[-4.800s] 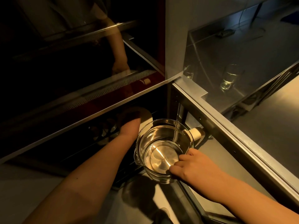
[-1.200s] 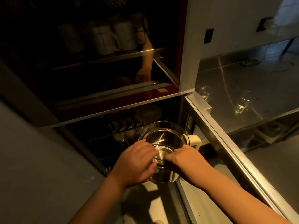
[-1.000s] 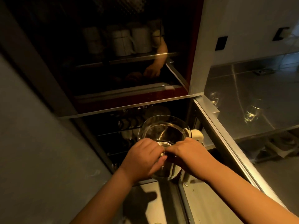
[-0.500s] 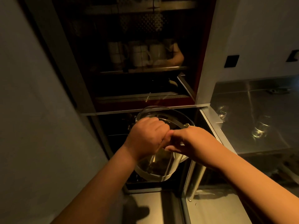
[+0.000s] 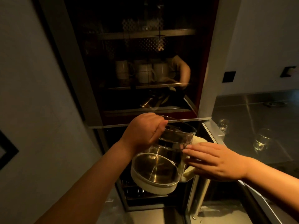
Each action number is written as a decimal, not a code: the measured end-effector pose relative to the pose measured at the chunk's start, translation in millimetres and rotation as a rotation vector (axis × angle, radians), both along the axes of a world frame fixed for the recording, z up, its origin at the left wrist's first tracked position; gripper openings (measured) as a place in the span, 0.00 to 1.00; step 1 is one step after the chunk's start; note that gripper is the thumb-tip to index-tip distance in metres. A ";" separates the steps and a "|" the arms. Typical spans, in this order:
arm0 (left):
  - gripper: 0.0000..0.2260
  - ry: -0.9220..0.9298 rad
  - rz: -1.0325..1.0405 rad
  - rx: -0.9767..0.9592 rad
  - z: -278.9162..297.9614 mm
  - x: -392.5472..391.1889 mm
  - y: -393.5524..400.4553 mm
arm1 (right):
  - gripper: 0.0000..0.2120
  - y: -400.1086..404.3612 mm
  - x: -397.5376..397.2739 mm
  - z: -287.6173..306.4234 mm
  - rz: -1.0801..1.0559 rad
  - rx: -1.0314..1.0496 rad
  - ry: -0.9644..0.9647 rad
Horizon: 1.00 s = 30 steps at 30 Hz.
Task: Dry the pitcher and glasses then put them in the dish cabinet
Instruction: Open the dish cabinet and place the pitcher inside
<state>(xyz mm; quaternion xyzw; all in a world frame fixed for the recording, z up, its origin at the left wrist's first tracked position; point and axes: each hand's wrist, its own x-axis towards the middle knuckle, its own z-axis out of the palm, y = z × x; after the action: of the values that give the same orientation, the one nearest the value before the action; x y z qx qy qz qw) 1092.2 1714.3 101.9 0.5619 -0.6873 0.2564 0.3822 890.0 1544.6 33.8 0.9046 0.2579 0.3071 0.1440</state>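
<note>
Glass pitcher [image 5: 163, 157] held in the air in front of the dish cabinet [image 5: 145, 75], over the dark open lower compartment [image 5: 137, 189]. Tilted strongly: long axis running from the cream base, low and toward the camera, up to the open mouth, high and toward the cabinet. Metal bottom plate visible through the clear wall. Cream handle on the right side, pointing to the counter.

Left hand [image 5: 144, 133] closed over the near-left part of the rim, fingers curled tight on the glass edge. Right hand [image 5: 216, 159] flat and fairly wide, fingers stretched to the left, fingertips [image 5: 187, 151] touching the pitcher wall just beside the handle; not clear whether the thumb grips the handle below.

Behind dark glass in the upper cabinet, pale mugs [image 5: 142, 71] standing in a row on a shelf, with a reflection of an arm beside them. On the steel counter [image 5: 258, 113] to the right, two small glasses [image 5: 261, 139], well apart from the pitcher.
</note>
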 end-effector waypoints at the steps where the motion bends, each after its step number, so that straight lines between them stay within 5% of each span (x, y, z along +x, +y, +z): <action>1: 0.26 0.006 -0.009 0.002 1.6 1.4 -0.5 | 0.21 -4.5 0.2 1.7 0.017 -0.004 0.032; 4: 0.27 0.059 -0.030 0.003 5.5 8.1 -0.1 | 0.11 -13.9 1.1 12.6 0.043 -0.104 0.107; 16: 0.14 0.214 -0.052 0.054 20.9 31.3 2.0 | 0.12 -13.4 25.2 47.3 0.037 -0.506 0.257; 30: 0.15 -0.071 0.163 0.234 30.5 42.7 16.7 | 0.06 20.7 50.6 83.2 0.183 -0.535 0.241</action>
<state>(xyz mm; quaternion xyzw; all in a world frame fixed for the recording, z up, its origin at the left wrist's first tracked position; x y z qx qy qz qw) 1134.9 1731.0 132.4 0.6471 -0.6779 0.2244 0.2673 940.6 1565.3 117.0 0.8376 0.4251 0.1303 0.3173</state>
